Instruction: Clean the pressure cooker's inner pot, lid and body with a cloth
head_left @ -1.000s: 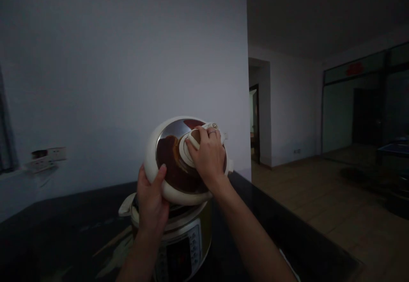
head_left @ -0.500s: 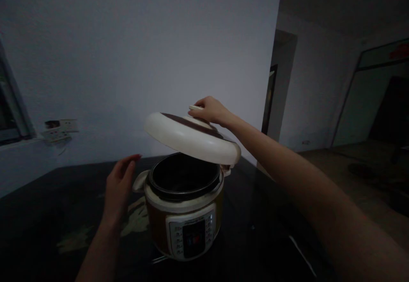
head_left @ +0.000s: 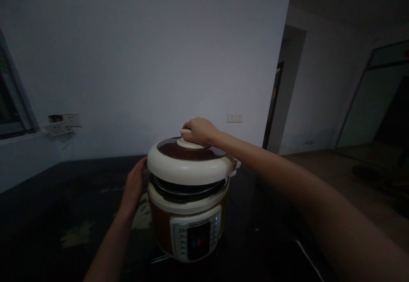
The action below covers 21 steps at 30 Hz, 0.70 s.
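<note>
An electric pressure cooker (head_left: 160, 226) with a white rim and a front button panel stands on a dark table. Its white lid (head_left: 188, 173), brown on top, hangs slightly tilted just above the pot, with a dark gap at the front. My right hand (head_left: 200, 131) is closed round the knob on the lid's top. Beside the cooker's left side is my left hand (head_left: 134, 184), fingers stretched out toward the lid's left edge. It hides the cooker's side handle; whether the fingertips touch the lid is unclear.
The black table (head_left: 105, 205) has pale worn patches on the left. Behind it rises a white wall (head_left: 159, 60) with a socket (head_left: 234, 118). More sockets (head_left: 64, 124) sit by the window at left. A thin pale line (head_left: 308, 256) shows at lower right.
The lid has come down from a steep tilt to nearly level over the pot, with my right hand on its knob. My left hand has moved right, up to the cooker's side.
</note>
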Tool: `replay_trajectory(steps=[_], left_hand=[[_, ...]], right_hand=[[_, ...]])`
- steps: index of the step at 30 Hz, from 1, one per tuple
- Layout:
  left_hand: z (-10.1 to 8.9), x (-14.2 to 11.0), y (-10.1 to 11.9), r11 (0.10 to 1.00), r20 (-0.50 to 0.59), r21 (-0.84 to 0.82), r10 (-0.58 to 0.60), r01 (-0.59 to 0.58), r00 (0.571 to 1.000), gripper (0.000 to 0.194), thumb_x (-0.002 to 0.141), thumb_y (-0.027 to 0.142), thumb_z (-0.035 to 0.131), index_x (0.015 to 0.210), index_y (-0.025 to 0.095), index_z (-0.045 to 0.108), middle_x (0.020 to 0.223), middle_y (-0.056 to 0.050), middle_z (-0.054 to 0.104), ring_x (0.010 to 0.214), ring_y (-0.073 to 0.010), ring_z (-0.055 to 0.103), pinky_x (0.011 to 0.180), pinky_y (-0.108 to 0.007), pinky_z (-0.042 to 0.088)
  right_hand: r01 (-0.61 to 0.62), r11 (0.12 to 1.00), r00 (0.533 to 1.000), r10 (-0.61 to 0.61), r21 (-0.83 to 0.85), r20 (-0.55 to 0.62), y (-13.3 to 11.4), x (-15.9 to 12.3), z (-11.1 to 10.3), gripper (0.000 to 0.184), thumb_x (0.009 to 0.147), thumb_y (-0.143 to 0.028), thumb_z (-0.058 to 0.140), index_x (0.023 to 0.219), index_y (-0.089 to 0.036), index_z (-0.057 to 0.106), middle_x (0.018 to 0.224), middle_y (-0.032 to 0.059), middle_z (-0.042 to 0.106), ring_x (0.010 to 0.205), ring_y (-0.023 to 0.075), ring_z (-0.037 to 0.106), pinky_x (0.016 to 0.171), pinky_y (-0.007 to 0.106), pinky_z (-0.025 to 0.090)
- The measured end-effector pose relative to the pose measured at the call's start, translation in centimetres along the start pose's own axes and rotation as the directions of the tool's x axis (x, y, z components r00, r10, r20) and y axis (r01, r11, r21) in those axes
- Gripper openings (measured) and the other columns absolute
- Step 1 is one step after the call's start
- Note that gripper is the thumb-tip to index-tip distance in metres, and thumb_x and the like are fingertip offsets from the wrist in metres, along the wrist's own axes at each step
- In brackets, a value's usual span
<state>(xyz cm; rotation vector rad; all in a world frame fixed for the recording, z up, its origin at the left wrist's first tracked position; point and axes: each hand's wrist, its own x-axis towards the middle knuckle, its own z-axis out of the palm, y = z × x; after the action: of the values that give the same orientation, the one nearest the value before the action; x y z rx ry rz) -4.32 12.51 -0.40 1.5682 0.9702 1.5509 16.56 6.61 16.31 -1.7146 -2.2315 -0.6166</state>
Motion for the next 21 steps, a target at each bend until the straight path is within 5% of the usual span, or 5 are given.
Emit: replay_trajectory(steps=[6,12,21], left_hand=[[-0.1,0.0,0.3,0.994,0.117,-0.065,-0.081,0.089,0.990,0.062,0.082,0.063,0.048,0.122,0.017,0.063,0.116,-0.011,0.070,0.111,-0.0306,0.062,0.090,-0.042,0.051],[-0.2,0.3,-0.1,0.992,0.160,-0.123,0.054,-0.035,0.986,0.063,0.082,0.061,0.053,0.126,0.016,0.062,0.130,-0.011,0.063,0.128,-0.0292,0.050,0.111,-0.042,0.032],[-0.2,0.1,-0.3,0.991,0.188,-0.113,-0.043,0.065,0.981,0.066,0.085,0.061,0.048,0.134,0.017,0.054,0.140,-0.014,0.053,0.127,-0.0281,0.052,0.105,-0.042,0.040]], right_hand=[[0.046,0.999,0.999,-0.046,-0.018,0.005,-0.5,-0.6,1.2,0.034,0.085,-0.035,0.052,0.108,-0.018,0.071,0.107,0.0126,0.071,0.093,0.0236,0.063,0.075,0.031,0.041],[0.043,0.999,0.999,-0.042,-0.017,0.025,-0.6,-0.8,2.0,0.033,0.085,-0.035,0.053,0.106,-0.018,0.071,0.105,0.0127,0.071,0.092,0.0239,0.063,0.074,0.031,0.040],[0.054,0.998,0.998,-0.054,-0.025,0.019,-0.4,-1.5,3.3,0.034,0.085,-0.036,0.053,0.108,-0.018,0.070,0.105,0.0127,0.070,0.090,0.0244,0.063,0.073,0.031,0.040]])
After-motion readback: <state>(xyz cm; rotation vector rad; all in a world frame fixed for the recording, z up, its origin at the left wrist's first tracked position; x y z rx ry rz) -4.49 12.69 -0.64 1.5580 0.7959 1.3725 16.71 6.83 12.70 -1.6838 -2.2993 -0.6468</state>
